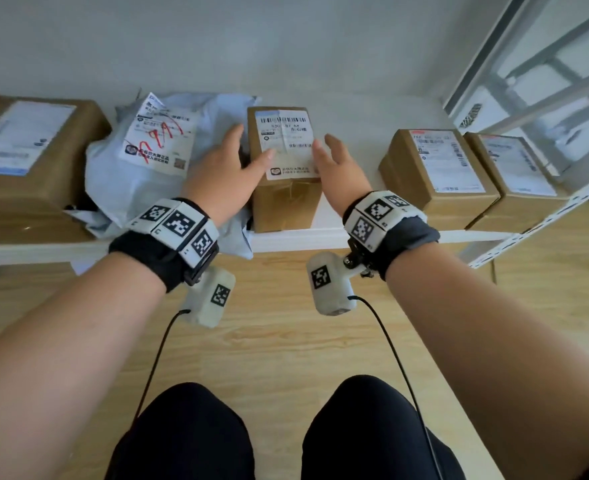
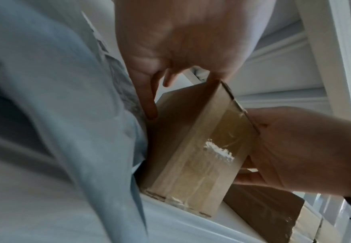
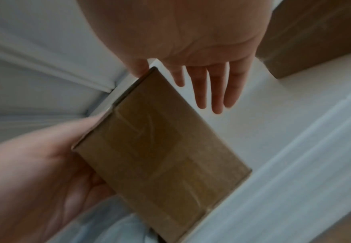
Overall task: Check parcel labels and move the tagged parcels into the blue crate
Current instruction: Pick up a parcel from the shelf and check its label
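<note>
A small cardboard box (image 1: 286,199) with a white barcode label on top stands on the white shelf (image 1: 355,237). My left hand (image 1: 227,168) lies against its left side with straight fingers and the thumb resting on the label. My right hand (image 1: 338,161) flanks its right side, fingers straight and pointing to the back. The left wrist view shows the taped box (image 2: 201,148) between my left hand (image 2: 170,41) and right hand (image 2: 295,148). In the right wrist view my right hand's fingers (image 3: 216,92) reach past the box (image 3: 160,148). No blue crate is in view.
A pale blue poly mailer (image 1: 140,188), its label scrawled in red, lies just left of the box. A large cardboard box (image 1: 26,161) sits far left. Two labelled boxes (image 1: 438,171) (image 1: 515,171) stand to the right. A slanted shelf post (image 1: 546,216) runs at right. Wooden floor lies below.
</note>
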Available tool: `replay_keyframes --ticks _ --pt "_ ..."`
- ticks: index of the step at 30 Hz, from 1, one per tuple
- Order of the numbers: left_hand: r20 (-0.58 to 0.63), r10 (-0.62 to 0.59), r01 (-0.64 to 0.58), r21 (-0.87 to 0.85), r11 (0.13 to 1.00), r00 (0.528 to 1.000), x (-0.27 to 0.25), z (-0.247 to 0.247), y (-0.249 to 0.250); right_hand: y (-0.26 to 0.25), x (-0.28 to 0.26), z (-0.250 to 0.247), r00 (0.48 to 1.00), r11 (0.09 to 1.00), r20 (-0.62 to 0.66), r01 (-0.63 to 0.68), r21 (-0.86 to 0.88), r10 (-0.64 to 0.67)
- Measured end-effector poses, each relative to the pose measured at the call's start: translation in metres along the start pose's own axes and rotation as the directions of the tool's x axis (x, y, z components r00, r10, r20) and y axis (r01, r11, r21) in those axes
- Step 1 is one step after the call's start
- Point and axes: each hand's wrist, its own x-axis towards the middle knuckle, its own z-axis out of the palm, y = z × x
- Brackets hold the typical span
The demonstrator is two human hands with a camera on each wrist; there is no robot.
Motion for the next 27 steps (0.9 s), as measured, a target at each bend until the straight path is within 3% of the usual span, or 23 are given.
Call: replay_keyframes --ticks 6,10,17,22,27 --pt "0.031 0.031 -0.031 0.006 0.999 0.999 -0.004 -0.004 0.005 -0.005 -0.007 0.006 0.995 0.986 0.073 -0.079 0.149 0.068" --pt "0.038 0.061 -0.059 -0.041 0.997 0.997 -0.007 -0.003 0.005 -0.006 -0.012 0.006 0.996 0.986 0.074 -0.067 0.154 0.056" --pt "0.042 0.058 -0.047 -0.223 0.974 0.997 -0.017 -0.001 0.006 -0.002 -0.026 0.003 0.999 0.967 0.014 0.025 0.253 -0.03" --pt "-0.017 0.155 -0.152 -0.326 0.933 0.988 -0.03 -0.003 0.008 0.004 -0.039 0.001 0.994 0.922 -0.057 0.11 0.372 -0.096" --pt "-0.046 0.237 -0.23 -0.474 0.85 0.97 -0.051 -0.006 0.012 0.011 -0.062 -0.005 0.96 0.849 -0.089 0.276 0.45 -0.265"
